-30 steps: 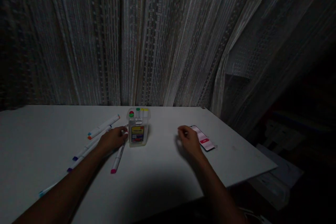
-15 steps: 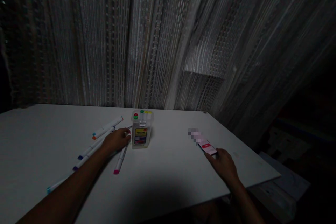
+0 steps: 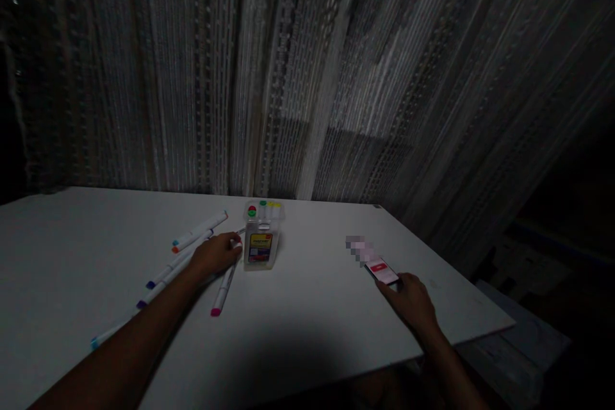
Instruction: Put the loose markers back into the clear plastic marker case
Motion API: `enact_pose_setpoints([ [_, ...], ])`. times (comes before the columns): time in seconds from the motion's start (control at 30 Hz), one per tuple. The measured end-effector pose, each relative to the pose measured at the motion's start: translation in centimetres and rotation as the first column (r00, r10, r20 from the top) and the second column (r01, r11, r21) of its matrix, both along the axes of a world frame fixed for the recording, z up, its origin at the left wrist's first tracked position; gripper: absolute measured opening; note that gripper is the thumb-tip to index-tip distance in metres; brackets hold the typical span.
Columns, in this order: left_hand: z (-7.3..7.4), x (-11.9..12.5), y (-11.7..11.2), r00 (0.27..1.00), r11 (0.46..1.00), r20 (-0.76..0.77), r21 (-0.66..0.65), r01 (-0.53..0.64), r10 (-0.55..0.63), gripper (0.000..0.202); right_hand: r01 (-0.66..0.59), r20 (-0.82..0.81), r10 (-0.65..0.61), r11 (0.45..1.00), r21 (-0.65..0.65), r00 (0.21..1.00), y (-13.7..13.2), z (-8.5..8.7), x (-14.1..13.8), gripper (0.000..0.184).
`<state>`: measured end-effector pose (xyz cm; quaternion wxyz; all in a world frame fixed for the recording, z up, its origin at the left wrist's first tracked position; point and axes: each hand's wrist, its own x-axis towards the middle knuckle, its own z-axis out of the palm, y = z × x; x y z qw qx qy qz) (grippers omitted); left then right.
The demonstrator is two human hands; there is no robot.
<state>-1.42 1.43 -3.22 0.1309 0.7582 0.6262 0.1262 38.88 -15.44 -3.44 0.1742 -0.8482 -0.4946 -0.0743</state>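
Note:
A clear plastic marker box (image 3: 261, 242) with a yellow and red label stands upright on the white table (image 3: 298, 327), a few markers in it. My left hand (image 3: 214, 255) rests just left of the box, fingers curled over a white marker with a pink cap (image 3: 221, 289). Several more white markers (image 3: 198, 232) lie loose to its left. My right hand (image 3: 409, 300) lies at the near end of a phone (image 3: 380, 268) with a lit pink and red screen, fingertips touching it.
A pale patterned curtain (image 3: 307, 77) hangs right behind the table. The table's right edge (image 3: 461, 262) drops off to dark floor with dim boxes (image 3: 519, 333) on it. The scene is dimly lit.
My right hand moved from beside the phone's far end back to its near end and now touches it. My left hand has stayed by the marker box. The camera shifted slightly.

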Motion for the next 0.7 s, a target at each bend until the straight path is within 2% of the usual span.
enact_pose_setpoints([
  [0.17,-0.1,-0.1,0.1,1.0,1.0,0.003,0.012,0.003,-0.003,0.038,0.081,0.013,-0.081,0.995,-0.059,0.997,0.7,0.6,-0.3,0.055],
  [0.3,-0.2,-0.1,0.2,1.0,1.0,0.007,0.016,0.009,-0.009,0.037,0.108,-0.017,-0.109,0.992,-0.068,0.994,1.0,0.4,0.4,0.059],
  [0.37,-0.1,-0.1,0.1,1.0,1.0,0.005,0.014,0.007,-0.007,0.038,0.099,-0.018,-0.1,0.995,-0.03,0.995,1.0,0.2,0.5,0.061],
  [0.43,0.0,-0.1,0.0,1.0,1.0,0.002,0.011,0.013,-0.013,0.039,0.067,0.007,-0.068,0.993,0.094,0.998,1.1,0.2,0.1,0.062],
  [0.5,0.3,0.0,-0.2,1.0,1.0,-0.001,0.011,0.02,-0.02,0.04,-0.024,0.034,0.016,0.965,0.26,0.999,1.6,0.5,-1.3,0.06],
  [0.57,0.5,0.1,-0.4,0.999,0.999,-0.011,0.017,0.038,-0.038,0.042,-0.166,0.021,0.17,0.912,0.375,0.985,2.5,1.2,-3.6,0.052],
  [0.67,0.6,0.2,-0.8,0.997,0.997,-0.029,0.038,0.067,-0.066,0.044,-0.352,-0.09,0.436,0.816,0.458,0.895,5.1,2.7,-8.3,0.04],
  [0.7,0.6,0.2,-0.9,0.997,0.996,-0.033,0.047,0.071,-0.069,0.044,-0.383,-0.158,0.497,0.802,0.458,0.853,6.2,3.1,-9.9,0.038],
])
